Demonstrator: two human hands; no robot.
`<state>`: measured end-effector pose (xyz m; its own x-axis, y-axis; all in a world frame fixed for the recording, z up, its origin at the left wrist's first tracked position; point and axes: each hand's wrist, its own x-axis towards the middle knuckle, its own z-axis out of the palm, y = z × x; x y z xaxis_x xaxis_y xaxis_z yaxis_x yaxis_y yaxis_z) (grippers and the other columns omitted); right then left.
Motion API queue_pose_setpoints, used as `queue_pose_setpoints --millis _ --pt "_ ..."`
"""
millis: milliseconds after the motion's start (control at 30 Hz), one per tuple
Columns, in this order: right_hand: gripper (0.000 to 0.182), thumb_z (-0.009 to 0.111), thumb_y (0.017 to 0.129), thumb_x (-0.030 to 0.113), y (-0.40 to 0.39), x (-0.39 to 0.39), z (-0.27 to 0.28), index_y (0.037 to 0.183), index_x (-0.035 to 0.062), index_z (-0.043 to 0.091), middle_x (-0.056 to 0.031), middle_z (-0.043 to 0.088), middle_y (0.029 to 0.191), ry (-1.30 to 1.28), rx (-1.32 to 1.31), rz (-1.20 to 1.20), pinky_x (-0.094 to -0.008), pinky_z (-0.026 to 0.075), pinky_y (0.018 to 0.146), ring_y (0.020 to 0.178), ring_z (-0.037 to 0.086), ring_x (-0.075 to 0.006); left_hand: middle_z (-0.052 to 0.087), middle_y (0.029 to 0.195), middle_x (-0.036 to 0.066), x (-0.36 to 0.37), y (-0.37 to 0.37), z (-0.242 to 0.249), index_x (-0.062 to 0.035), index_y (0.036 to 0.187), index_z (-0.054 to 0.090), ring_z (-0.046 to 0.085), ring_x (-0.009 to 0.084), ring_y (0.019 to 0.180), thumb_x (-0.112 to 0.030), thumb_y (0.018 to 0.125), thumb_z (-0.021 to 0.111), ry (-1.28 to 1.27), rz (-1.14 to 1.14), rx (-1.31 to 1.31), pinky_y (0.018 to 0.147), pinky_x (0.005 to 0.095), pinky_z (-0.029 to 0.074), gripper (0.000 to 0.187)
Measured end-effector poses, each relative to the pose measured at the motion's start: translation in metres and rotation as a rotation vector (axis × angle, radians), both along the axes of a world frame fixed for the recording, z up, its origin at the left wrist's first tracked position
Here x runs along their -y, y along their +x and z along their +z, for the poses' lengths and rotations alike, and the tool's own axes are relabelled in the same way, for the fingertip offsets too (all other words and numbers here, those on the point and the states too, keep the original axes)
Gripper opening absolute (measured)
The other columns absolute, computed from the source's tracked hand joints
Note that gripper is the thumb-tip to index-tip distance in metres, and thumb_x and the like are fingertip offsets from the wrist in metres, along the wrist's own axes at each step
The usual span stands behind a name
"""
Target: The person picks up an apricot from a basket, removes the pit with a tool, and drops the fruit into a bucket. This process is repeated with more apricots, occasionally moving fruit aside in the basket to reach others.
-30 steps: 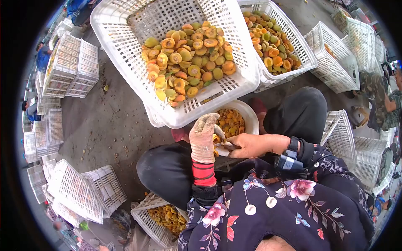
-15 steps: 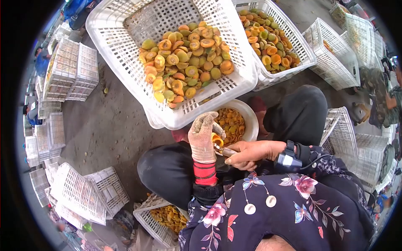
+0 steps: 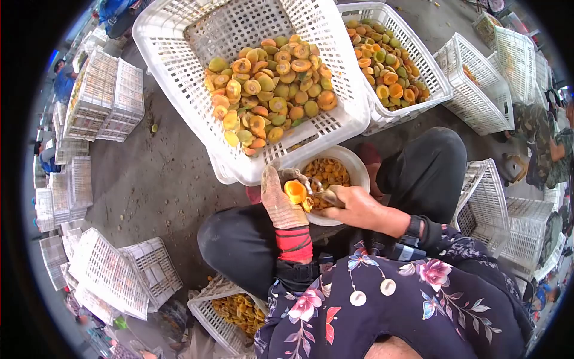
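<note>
In the head view, the left hand point(image 3: 280, 200), in a soiled glove with a red cuff point(image 3: 293, 242), holds an orange fruit half point(image 3: 295, 192) at its thumb, hollow side showing. More orange flesh sits just at its 4 o'clock, by the tool's tip. The bare right hand point(image 3: 362, 208) is closed around a small tool point(image 3: 327, 195), its tip pointing to 9 o'clock, towards the fruit; a black band point(image 3: 414, 225) circles that wrist. Whether the tip touches the flesh, I cannot tell.

The bowl point(image 3: 360, 173), with small orange pieces point(image 3: 326, 171) in it, lies at 1 o'clock from the fruit half, partly under the hands. Around the view's centre, a big white crate point(image 3: 169, 67) of fruit halves stands at 12 o'clock, its low edge near the left hand. Another full crate point(image 3: 441, 85) is at 1 o'clock, beside it. A low crate point(image 3: 206, 317) of orange pieces is at 7 o'clock, leaning crates point(image 3: 110, 272) at 8, stacked crates point(image 3: 89, 99) at 10. Dark-trousered knees point(image 3: 233, 242) flank the bowl.
</note>
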<state>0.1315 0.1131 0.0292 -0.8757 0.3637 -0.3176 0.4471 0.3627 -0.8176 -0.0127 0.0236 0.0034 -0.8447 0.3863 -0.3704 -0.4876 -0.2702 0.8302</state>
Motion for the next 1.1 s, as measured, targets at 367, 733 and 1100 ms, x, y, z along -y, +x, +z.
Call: queue_pose_setpoints --millis 367,733,1100 --pt "0.034 0.067 0.083 0.026 -0.003 -0.004 -0.035 0.106 0.0015 0.064 -0.0259 0.065 0.080 0.188 0.016 0.052 -0.0452 0.052 0.071 0.079 0.065 -0.0423 0.064 0.114 0.016 0.017 -0.003 -0.021 0.0020 0.127 0.054 0.060 0.0273 0.109 -0.025 0.100 0.051 -0.752 -0.148 -1.167 0.095 0.0383 0.049 0.038" --pt "0.023 0.068 0.081 0.023 -0.030 -0.032 0.005 0.093 0.0047 0.062 -0.0216 0.062 0.071 0.392 -0.177 -0.080 -0.0450 0.051 0.061 0.068 0.064 -0.0396 0.063 0.113 0.009 -0.001 0.016 -0.042 -0.0023 0.123 0.058 0.063 0.0180 0.099 -0.038 0.103 0.046 0.131 -0.259 0.040 0.088 0.0328 0.051 0.043" --pt "0.032 0.073 0.084 0.031 -0.140 -0.109 0.025 0.099 0.0035 0.067 -0.0015 0.060 0.070 0.124 -0.148 -0.288 -0.0271 0.047 0.058 0.062 0.055 -0.0107 0.065 0.109 0.010 0.018 0.006 -0.047 -0.0012 0.125 0.054 0.067 0.0198 0.085 -0.034 0.103 0.043 -0.033 -0.132 0.015 0.069 0.0313 0.055 0.041"
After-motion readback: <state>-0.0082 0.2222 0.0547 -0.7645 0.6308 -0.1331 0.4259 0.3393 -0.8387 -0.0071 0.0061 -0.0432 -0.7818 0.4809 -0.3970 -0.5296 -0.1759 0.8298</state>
